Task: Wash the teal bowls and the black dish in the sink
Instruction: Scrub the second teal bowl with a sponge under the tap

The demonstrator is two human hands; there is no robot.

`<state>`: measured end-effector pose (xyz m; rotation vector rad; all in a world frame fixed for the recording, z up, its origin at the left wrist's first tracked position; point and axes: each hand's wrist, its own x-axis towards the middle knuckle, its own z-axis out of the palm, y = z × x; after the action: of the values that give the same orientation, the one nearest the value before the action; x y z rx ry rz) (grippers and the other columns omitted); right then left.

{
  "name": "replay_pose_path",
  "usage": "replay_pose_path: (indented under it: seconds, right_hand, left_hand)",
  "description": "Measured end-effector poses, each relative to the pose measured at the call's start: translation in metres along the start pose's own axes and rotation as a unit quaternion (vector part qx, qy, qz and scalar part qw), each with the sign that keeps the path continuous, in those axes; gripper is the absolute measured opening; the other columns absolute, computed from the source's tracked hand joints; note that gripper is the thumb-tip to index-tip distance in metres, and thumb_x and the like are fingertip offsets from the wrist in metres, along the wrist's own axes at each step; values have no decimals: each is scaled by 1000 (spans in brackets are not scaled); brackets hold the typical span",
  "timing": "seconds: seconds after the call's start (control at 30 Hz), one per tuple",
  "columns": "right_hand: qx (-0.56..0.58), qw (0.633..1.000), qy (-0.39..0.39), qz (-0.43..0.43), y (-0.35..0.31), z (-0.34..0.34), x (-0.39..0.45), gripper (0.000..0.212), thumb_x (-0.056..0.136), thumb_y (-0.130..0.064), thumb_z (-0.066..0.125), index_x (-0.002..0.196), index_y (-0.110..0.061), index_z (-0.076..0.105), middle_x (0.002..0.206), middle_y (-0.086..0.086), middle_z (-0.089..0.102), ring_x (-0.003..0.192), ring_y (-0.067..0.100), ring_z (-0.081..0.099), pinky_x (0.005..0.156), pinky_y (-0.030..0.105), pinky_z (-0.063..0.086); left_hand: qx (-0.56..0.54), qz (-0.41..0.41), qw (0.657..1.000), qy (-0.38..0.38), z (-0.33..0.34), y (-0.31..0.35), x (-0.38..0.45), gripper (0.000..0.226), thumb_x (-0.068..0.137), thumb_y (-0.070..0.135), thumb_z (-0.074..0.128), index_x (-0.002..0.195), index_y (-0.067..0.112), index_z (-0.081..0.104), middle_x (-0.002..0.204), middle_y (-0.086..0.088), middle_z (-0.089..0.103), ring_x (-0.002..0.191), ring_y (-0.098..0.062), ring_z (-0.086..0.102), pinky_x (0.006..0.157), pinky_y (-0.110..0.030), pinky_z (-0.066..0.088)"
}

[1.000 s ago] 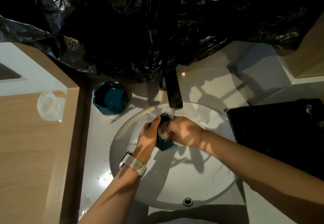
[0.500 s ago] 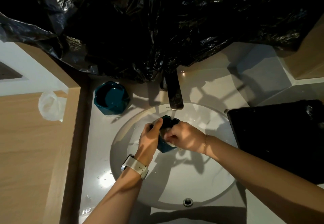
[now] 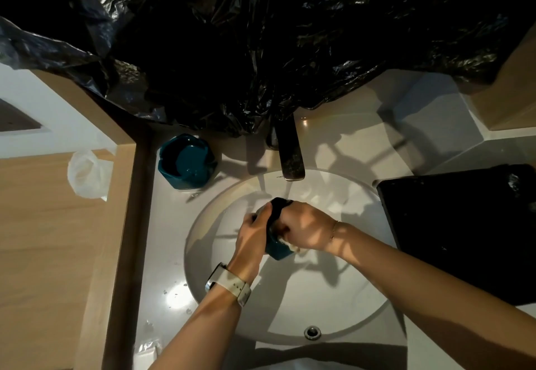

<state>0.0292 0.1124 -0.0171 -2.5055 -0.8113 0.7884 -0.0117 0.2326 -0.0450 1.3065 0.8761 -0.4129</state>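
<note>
I hold a small teal bowl (image 3: 277, 249) over the white sink basin (image 3: 333, 306), just below the faucet (image 3: 291, 153), from which water runs. My left hand (image 3: 253, 237) grips the bowl's left side. My right hand (image 3: 304, 229) is pressed against the bowl's right side, fingers curled at its opening; something pale shows under them. A second teal bowl (image 3: 187, 162) stands on the counter left of the faucet. The black dish (image 3: 461, 233) lies flat on the counter to the right of the basin.
Crumpled black plastic sheeting (image 3: 261, 45) hangs over the back of the counter. A wooden ledge (image 3: 43, 239) borders the left side, with a white plastic bag (image 3: 87, 174) on it. Water drops lie on the counter at the left. The overflow hole (image 3: 312, 332) sits at the basin's near wall.
Both hands have stayed under the tap with the bowl. My right hand has shifted over the bowl's opening and the bowl has turned slightly between the hands.
</note>
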Motion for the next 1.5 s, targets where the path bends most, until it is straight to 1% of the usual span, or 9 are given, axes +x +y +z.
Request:
replay_pose_path:
  seconds: [0.1,0.23,0.4,0.63,0.8,0.9,1.03,1.27,1.5]
  right_hand:
    - [106,994,-22,-27,7,4,-3,22,85,0,56,90,-11,74,89,-4,68,85,14,59,79,22,45]
    - [86,994,62,-1,10,3,-5,26,91,-11,54,113,-14,68,116,6,67,104,21,60,92,24,44]
    - [9,996,31,85,2,-4,-6,26,94,-16,47,110,-8,66,108,12,68,97,25,62,74,19,36]
    - [434,895,-49,91,9,9,-32,27,94,-19,59,120,-14,63,104,-5,64,99,8,58,87,18,44]
    - [349,937,-28,18,0,19,-35,28,83,-31,68,108,-40,58,106,-11,63,101,11,60,91,30,50]
    - [137,988,45,-51,-1,20,-33,38,88,-48,56,116,-23,59,113,-1,64,106,19,59,98,30,42]
    - [-98,968,168,-159,10,18,-35,48,94,-55,39,94,-13,62,90,2,68,94,22,61,92,30,38]
    - [-5,991,128,-49,-10,32,-30,55,93,-58,35,112,-10,54,107,7,64,99,24,59,82,30,43]
    - [-76,961,214,-154,22,19,-43,33,94,-43,41,107,-17,58,94,-1,64,92,11,49,89,28,43]
  left_hand:
    - [0,-1,1000,-21,-5,-5,-4,44,93,49,58,112,10,63,101,-13,73,89,-22,72,77,-40,59]
    - [3,34,999,-31,-9,0,-6,43,95,47,57,119,12,56,109,-10,69,96,-22,68,74,-36,59]
    - [38,81,996,-22,-12,7,-8,30,90,48,64,105,23,55,106,-6,68,100,-24,66,92,-47,56]
    - [100,89,991,-6,-18,-2,-10,40,90,59,56,110,24,55,107,-2,67,100,-22,65,94,-46,53]
    - [112,69,991,1,-16,2,-10,35,90,58,56,102,25,54,102,-3,69,94,-22,68,89,-45,57]
    - [86,64,994,-5,-16,10,-9,35,94,51,56,101,16,55,101,-12,68,86,-24,69,72,-39,60]
    - [50,35,998,-27,-13,18,-12,47,95,50,55,110,5,57,96,-18,69,73,-26,69,50,-31,56]
    - [163,64,984,-33,-10,17,-14,52,86,67,51,101,17,59,99,-8,70,91,-22,68,84,-42,58]
    - [130,36,990,-37,-21,27,-3,45,94,52,54,115,11,57,108,-15,68,91,-28,68,63,-35,58]
